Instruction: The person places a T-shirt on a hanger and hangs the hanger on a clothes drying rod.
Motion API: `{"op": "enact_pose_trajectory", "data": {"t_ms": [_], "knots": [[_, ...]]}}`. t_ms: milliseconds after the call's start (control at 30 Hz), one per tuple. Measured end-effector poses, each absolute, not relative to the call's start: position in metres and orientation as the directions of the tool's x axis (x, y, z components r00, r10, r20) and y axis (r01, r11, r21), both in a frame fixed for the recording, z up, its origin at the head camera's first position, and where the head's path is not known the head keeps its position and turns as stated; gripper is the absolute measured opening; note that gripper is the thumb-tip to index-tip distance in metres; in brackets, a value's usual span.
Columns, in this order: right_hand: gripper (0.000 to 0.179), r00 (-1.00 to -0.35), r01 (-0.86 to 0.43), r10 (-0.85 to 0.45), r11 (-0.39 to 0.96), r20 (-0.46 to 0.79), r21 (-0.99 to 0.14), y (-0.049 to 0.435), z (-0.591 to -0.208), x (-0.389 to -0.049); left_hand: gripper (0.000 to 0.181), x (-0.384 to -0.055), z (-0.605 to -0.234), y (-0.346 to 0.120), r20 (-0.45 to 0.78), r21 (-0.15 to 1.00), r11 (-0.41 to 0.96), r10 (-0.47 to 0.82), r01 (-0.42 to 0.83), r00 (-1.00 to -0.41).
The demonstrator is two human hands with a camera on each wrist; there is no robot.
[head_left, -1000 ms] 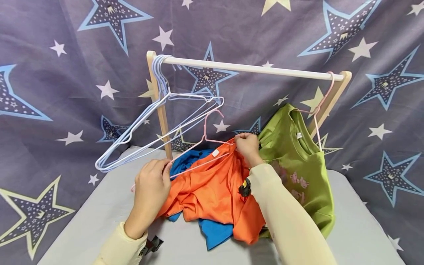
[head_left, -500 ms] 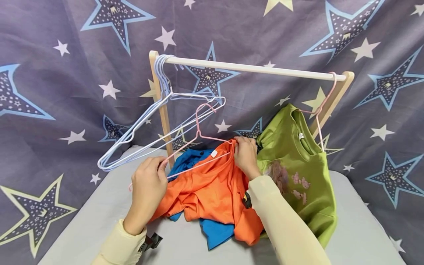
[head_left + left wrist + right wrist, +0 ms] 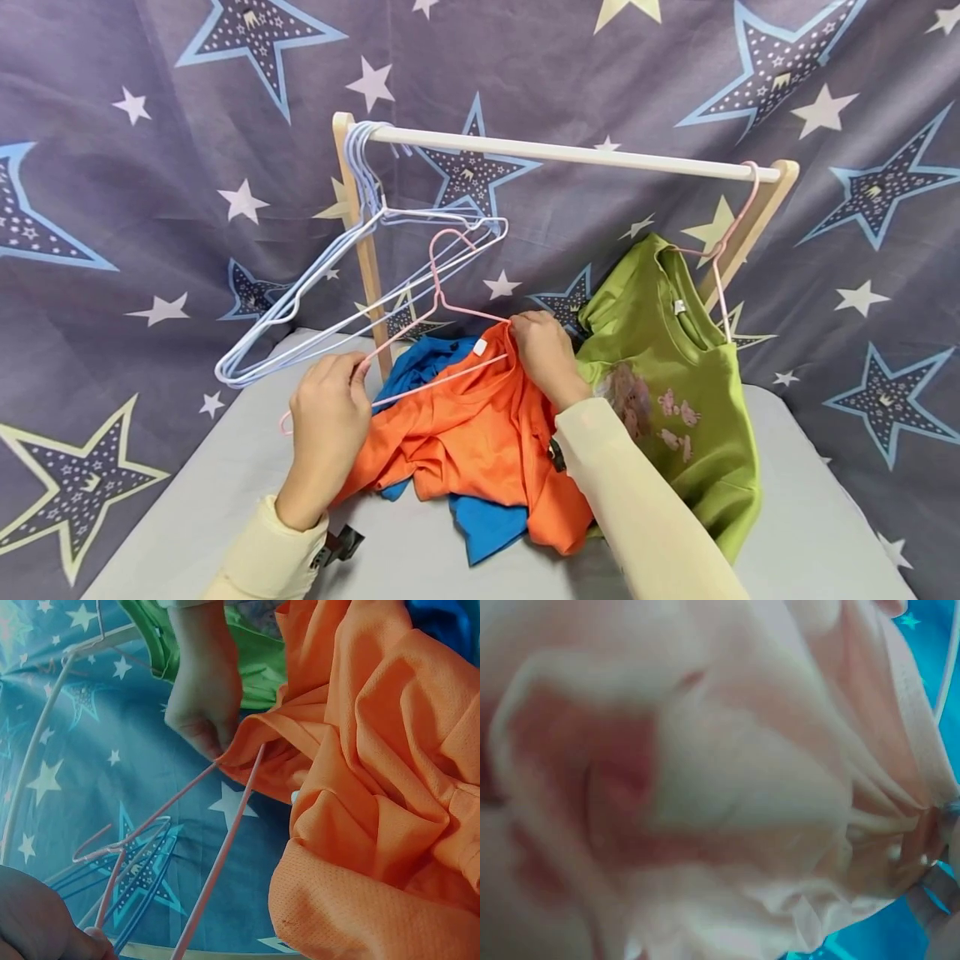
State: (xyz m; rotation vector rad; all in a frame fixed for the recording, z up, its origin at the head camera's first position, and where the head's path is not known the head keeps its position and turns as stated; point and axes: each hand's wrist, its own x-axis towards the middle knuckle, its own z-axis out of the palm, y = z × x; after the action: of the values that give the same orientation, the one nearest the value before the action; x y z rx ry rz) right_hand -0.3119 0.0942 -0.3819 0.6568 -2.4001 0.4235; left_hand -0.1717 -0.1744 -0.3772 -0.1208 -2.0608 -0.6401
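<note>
My left hand (image 3: 327,412) grips the left arm of a pink clothes hanger (image 3: 438,293), whose hook points up. The hanger's right end is inside the neck opening of an orange shirt (image 3: 472,433). At that collar edge my right hand (image 3: 551,354) pinches the orange cloth, close against the hanger's arm. In the left wrist view the right hand (image 3: 206,712) holds the collar where the hanger (image 3: 221,855) enters. Blurred folds of the shirt (image 3: 727,780) fill most of the right wrist view. Partly under the orange shirt lies a blue garment (image 3: 487,525).
A wooden rack with a white rail (image 3: 555,152) stands behind. Several blue and white hangers (image 3: 300,287) hang at its left end. A green shirt (image 3: 675,392) hangs at its right end on another pink hanger (image 3: 723,242). A star-patterned curtain (image 3: 600,75) backs the grey surface (image 3: 187,517).
The pink hanger has shifted left and its hook has turned a little. My left hand moved slightly left with it, and my right hand moved left and slightly down with the collar.
</note>
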Motion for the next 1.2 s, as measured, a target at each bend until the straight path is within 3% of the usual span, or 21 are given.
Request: {"op": "enact_pose_trajectory", "data": {"t_ms": [400, 633, 767, 933, 1200], "knots": [[0.018, -0.769, -0.543, -0.351, 0.800, 0.535, -0.256, 0.081, -0.373, -0.308, 0.005, -0.174, -0.382, -0.167, 0.815, 0.390, 0.850, -0.141, 0.354, -0.561], [0.036, -0.761, -0.634, -0.459, 0.679, 0.459, -0.371, 0.098, -0.364, -0.311, 0.006, -0.174, -0.381, -0.169, 0.810, 0.399, 0.849, -0.150, 0.346, -0.566], [0.028, -0.758, -0.649, -0.480, 0.628, 0.442, -0.430, 0.102, -0.359, -0.313, 0.007, -0.174, -0.380, -0.171, 0.807, 0.406, 0.851, -0.163, 0.334, -0.567], [0.020, -0.738, -0.664, -0.454, 0.620, 0.499, -0.418, 0.098, -0.358, -0.312, 0.007, -0.174, -0.381, -0.171, 0.805, 0.411, 0.848, -0.166, 0.334, -0.570], [0.018, -0.683, -0.660, -0.298, 0.643, 0.667, -0.388, 0.083, -0.362, -0.306, 0.006, -0.171, -0.381, -0.169, 0.813, 0.409, 0.842, -0.162, 0.351, -0.559]]}}
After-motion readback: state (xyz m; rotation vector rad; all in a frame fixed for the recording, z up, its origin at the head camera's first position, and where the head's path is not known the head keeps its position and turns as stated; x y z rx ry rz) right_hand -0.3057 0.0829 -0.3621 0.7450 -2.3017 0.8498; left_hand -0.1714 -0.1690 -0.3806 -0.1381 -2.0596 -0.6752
